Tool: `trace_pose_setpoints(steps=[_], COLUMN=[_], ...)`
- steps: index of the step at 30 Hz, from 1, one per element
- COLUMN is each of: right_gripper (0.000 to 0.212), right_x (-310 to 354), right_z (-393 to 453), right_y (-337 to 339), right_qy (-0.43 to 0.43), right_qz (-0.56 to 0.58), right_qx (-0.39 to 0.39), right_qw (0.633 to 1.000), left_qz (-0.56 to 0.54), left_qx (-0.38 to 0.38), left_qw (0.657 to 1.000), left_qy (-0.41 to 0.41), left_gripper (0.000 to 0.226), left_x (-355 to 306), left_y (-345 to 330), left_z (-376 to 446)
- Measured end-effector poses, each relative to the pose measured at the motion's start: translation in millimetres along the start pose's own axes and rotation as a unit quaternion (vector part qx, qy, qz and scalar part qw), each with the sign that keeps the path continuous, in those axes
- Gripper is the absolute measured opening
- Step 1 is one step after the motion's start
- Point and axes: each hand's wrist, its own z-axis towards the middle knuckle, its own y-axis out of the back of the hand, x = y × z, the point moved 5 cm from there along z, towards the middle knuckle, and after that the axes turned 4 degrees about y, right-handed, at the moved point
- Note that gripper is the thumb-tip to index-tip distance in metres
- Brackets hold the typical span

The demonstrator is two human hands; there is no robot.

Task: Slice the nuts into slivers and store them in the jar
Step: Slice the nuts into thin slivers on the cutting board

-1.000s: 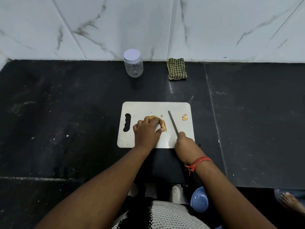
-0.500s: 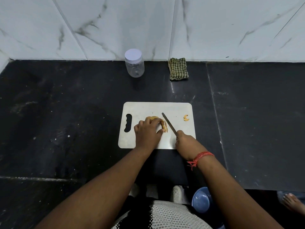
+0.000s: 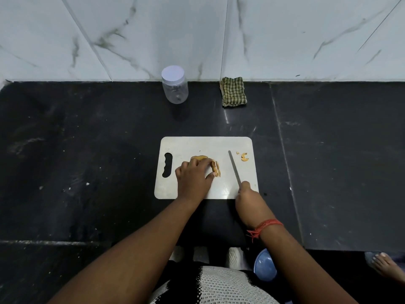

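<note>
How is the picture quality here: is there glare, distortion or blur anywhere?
Head view: the wide lens bends the wall tiles and the counter edge; soft glare lies on the cutting board near the right hand and on the dark counter beyond it; the knife, jar and nuts look sharp.

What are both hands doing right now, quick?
Left hand: fingers curled over the pile of tan nut pieces, holding it on the white cutting board.
Right hand: gripping the thin metal knife.
</note>
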Motion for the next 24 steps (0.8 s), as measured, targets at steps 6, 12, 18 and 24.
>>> trace_pose_setpoints(steps=[6, 12, 18, 24], right_gripper=[0.014, 0.01, 0.007, 0.01], right_x=[-6, 18, 24, 29], right_z=[4, -11, -9, -7], right_y=[4, -10, -12, -12], right_qy=[-0.027, 0.061, 0.059, 0.049], right_qz=[0.006, 0.025, 0.016, 0.014], right_qx=[-0.02, 0.031, 0.045, 0.046], right_qw=[0.999, 0.997, 0.997, 0.998], left_qz=[0.002, 0.0, 0.001, -0.001], left_qx=[0.001, -0.004, -0.005, -0.002], left_qw=[1.0, 1.0, 1.0, 1.0], left_qy=[-0.002, -0.002, -0.001, 0.001], left_gripper=[0.038, 0.037, 0.037, 0.037], left_x=[0, 0, 0, 2], left_y=[0, -1, -2, -2], left_z=[0, 0, 0, 1])
